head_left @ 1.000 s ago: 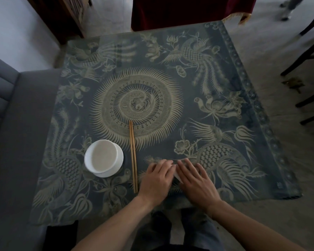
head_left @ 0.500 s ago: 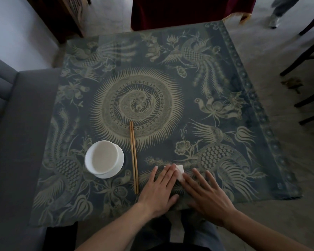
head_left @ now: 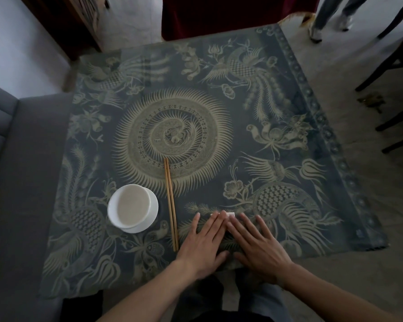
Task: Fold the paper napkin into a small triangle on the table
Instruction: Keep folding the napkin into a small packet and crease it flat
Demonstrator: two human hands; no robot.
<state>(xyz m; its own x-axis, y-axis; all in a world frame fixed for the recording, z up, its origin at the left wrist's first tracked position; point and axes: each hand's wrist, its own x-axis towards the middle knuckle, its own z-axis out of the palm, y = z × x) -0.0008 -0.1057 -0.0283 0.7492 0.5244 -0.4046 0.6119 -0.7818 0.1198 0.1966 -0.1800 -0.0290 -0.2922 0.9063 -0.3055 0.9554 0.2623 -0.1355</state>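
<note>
A dining room: patterned table [head_left: 219, 66], bowl [head_left: 132, 206], chopsticks [head_left: 171, 203], chairs [head_left: 391, 66] around.

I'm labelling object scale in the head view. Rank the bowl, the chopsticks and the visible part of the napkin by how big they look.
1. Bowl: largest in area.
2. Chopsticks: longer than the bowl is wide, but thin.
3. Napkin: only a small white corner shows beyond the fingertips; its full size is hidden.

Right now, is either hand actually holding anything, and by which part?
Neither grips anything. The left hand and right hand lie flat, fingers spread, pressing the small white folded paper napkin against the table; only its far edge shows.
</note>
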